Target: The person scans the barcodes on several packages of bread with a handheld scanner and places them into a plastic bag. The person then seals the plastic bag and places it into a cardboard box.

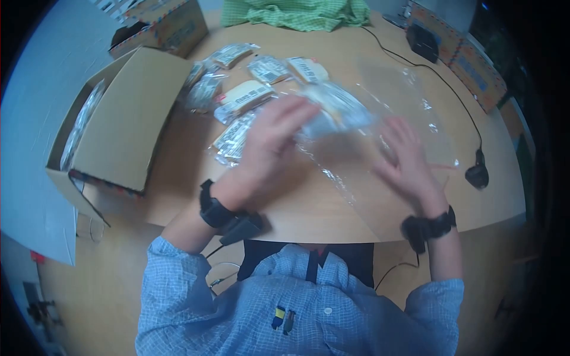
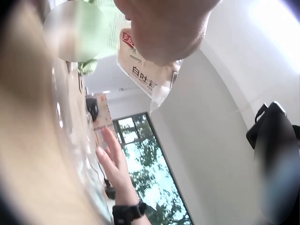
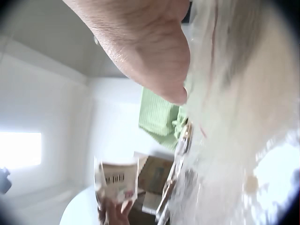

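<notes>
My left hand holds a clear-wrapped packet of sliced white toast above the table, blurred by motion. Its printed label shows in the left wrist view, where the toast packet sits under the fingers. To the right, my right hand has its fingers extended and grips nothing, hovering over a large clear plastic bag spread flat on the table. Several similar wrapped bread packets lie just beyond and left of my left hand.
An open cardboard box with clear wrapping inside stands at the left. Behind it is another carton. A green checked cloth lies at the back. At the right, a black cable runs to a small black device.
</notes>
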The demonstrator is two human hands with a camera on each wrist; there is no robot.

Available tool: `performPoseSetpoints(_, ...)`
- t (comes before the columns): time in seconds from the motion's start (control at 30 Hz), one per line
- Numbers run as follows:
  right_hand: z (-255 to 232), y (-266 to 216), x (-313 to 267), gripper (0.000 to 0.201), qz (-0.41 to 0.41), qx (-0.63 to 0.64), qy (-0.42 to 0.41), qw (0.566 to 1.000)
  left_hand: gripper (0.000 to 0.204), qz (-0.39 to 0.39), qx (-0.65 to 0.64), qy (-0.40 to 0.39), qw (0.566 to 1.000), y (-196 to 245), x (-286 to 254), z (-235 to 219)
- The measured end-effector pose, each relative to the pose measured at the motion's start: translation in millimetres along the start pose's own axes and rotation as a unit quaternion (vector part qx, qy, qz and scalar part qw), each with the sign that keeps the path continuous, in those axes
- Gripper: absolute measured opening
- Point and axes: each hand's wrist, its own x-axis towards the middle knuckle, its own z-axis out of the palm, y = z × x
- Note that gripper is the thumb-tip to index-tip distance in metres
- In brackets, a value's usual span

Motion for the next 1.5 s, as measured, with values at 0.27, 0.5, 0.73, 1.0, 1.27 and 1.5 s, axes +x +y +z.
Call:
performPoseSetpoints(0.27, 49, 40, 17, 0.055, 0.046, -0.043, -0.095, 0.994, 0.042, 0.029, -0.004, -0.045, 0.999, 15, -14, 21)
performPoseSetpoints(0.5, 68, 67, 46, 0.051, 0.032, 0.003, 0.004, 0.999, 0.043, 0.02, 0.009, -0.025, 0.999, 10, -19, 19)
performPoseSetpoints(0.73, 29, 0, 11, 0.05, 0.204, 0.652, -0.077, 0.726, 0.042, 0.088, 0.094, -0.03, 0.991, 29, -5, 19)
performPoseSetpoints(1.0, 2, 35, -8, 0.038, 0.189, 0.829, 0.027, 0.526, 0.052, 0.155, 0.028, -0.128, 0.979, 43, 25, 67)
performPoseSetpoints(1.27, -6, 124, -30, 0.036, 0.257, 0.78, 0.297, 0.487, 0.061, -0.132, 0.116, -0.378, 0.909, 4, 28, 130)
performPoseSetpoints(1.5, 6, 111, -24, 0.028, 0.323, 0.633, 0.292, 0.64, 0.049, 0.017, 0.065, -0.408, 0.911, -44, 59, 159)
